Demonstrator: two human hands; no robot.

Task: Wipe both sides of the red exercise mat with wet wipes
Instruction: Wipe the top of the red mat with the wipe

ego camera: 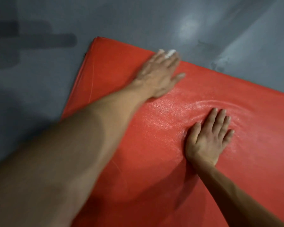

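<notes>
While my left hand (157, 74) presses a white wet wipe (170, 53) flat near the far edge of the red mat (154, 161), my right hand (208, 138) lies flat and empty, bracing mid-mat, nearer me. Mat lies on the grey floor (39, 95), running off to the right, so I judge the unwiped room lies that way; far-left corner close to the wipe.

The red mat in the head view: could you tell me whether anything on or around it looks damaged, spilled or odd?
Nothing looks damaged. The red mat lies flat on the grey floor, with a wet sheen between the hands. The left hand presses a white wipe near its far edge; the right hand rests flat.
</notes>
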